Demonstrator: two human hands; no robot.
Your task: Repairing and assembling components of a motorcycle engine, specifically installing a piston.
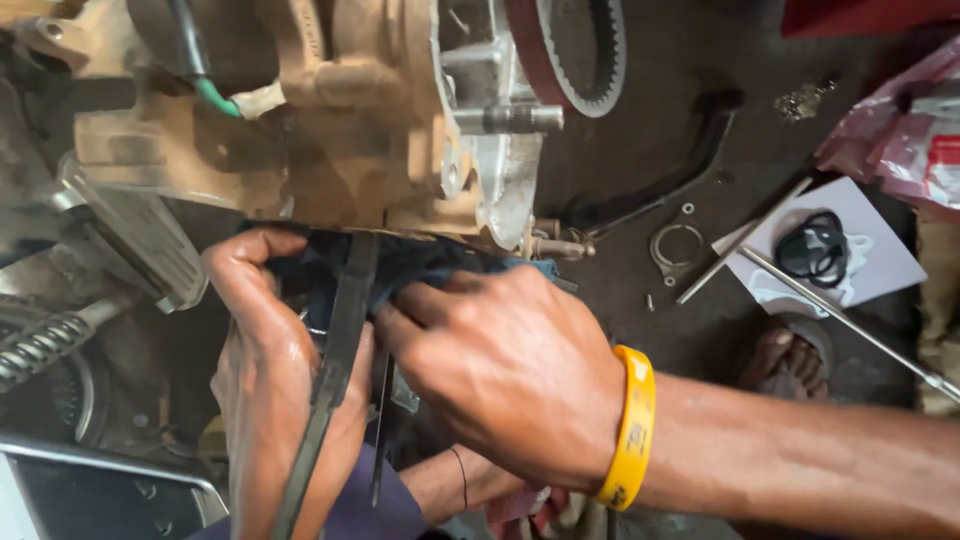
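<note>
A dirt-caked motorcycle engine case (340, 130) fills the upper left, with a short shaft (510, 118) sticking out on its right side. Under the engine, my left hand (270, 380) cups a dark blue rag (420, 262) and a thin dark metal bar (340, 370) that runs down across its palm. From the right, my right hand (510, 370), with a yellow wristband (630, 430), presses its fingers on the same rag below the case. How far the rag reaches under the engine is hidden.
A toothed ring (590, 60) sits at the top. On the dark floor to the right lie a metal ring clip (675, 245), two thin metal rods (850, 320), white paper with black rubber rings (815, 245), a pink plastic bag (900, 130) and a sandalled foot (790, 355). A coil spring (40, 345) shows at left.
</note>
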